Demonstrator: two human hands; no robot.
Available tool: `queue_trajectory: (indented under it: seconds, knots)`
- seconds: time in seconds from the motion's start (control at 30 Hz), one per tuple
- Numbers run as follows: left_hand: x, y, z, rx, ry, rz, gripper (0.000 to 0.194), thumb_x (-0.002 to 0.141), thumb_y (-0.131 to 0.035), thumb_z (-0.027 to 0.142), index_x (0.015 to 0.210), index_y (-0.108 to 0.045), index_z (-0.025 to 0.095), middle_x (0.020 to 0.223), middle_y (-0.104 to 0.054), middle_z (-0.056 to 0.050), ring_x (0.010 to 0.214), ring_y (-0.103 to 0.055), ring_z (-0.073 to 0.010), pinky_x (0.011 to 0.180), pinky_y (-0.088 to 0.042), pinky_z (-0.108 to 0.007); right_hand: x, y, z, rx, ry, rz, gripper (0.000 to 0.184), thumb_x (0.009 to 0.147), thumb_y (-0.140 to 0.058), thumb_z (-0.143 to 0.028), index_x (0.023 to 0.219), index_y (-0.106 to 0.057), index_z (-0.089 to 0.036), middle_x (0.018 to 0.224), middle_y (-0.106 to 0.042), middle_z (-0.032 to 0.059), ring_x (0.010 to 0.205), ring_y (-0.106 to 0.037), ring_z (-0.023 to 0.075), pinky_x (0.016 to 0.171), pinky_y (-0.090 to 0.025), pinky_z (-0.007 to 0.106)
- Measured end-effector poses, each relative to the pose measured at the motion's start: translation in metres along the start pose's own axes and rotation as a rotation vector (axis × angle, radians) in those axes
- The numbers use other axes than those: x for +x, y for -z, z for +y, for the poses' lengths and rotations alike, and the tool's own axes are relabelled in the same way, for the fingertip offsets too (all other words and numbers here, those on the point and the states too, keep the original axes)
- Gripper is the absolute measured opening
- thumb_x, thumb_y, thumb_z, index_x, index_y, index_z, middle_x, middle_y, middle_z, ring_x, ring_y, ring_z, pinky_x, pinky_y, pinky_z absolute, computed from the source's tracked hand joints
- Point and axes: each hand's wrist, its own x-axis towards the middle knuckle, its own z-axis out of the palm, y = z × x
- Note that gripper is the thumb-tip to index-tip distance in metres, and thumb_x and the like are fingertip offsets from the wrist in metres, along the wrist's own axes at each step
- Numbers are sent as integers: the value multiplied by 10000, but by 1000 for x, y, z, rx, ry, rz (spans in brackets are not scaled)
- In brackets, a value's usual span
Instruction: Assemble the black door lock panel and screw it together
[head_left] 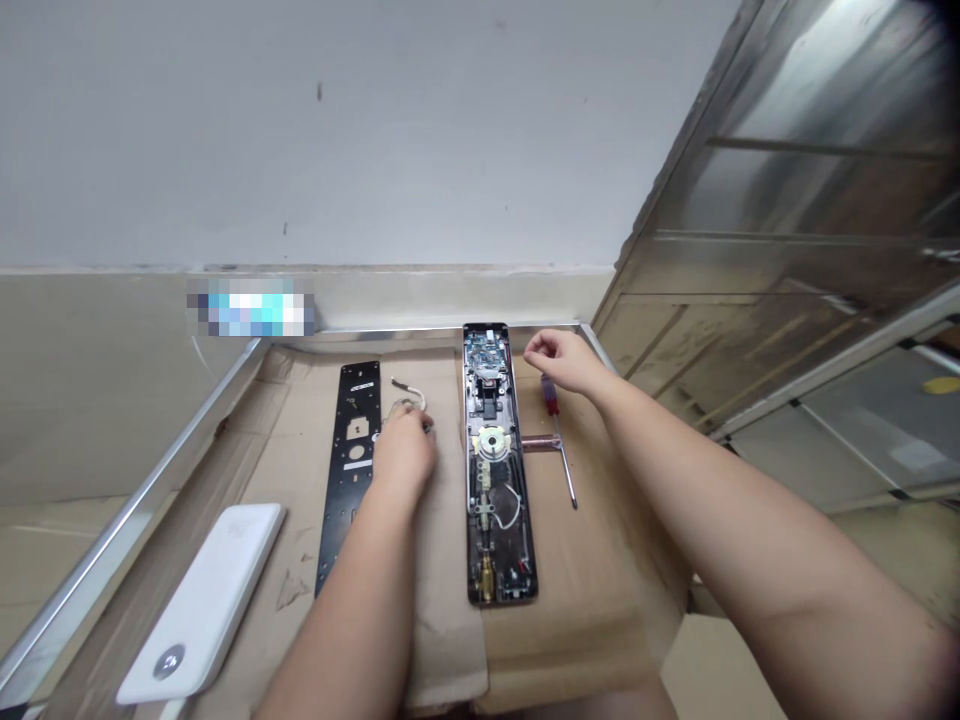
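Note:
A long black housing (487, 465) lies open, with a circuit board at its far end, a round part in the middle and a brass-coloured piece at the near end. My left hand (403, 450) is closed over a small part, mostly hidden under the fingers, from which a white cable (417, 393) sticks out. Just left of that hand lies a black perforated plate (349, 440), partly covered by my forearm. My right hand (564, 362) hovers beside the housing's far right edge, fingertips pinched; anything between them is too small to make out. Under it lies a screwdriver (550, 397), shaft pointing toward me.
Cardboard (450, 640) covers the table, which has a metal edge (142, 525) on the left. A white slab-shaped device (210, 600) with a round dark spot lies at front left. Brown tape (541, 443) crosses under the screwdriver. A wall stands behind, metal panels at right.

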Motion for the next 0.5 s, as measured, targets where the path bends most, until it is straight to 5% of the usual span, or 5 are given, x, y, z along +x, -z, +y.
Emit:
queue_trajectory:
  seconds: [0.27,0.5]
  knots:
    - [-5,6,9,64,95,17,228,852,-602,327,1006,-766,294,1230,-666,-105,1182,-542,-378,960,-455,-540,1,1,2,9,-8,14,81,794,-641,-269,789,-653,-189,642,-576,-14,603,-502,142,619,-395,299]
    - [-3,10,11,32,81,-11,233,857,-611,361,1030,-756,306,1115,-732,-74,1106,-623,-351,917,-460,-508,2,0,4,18,-12,11,59,798,-639,-240,790,-653,-183,637,-566,-18,598,-490,135,617,-385,298]
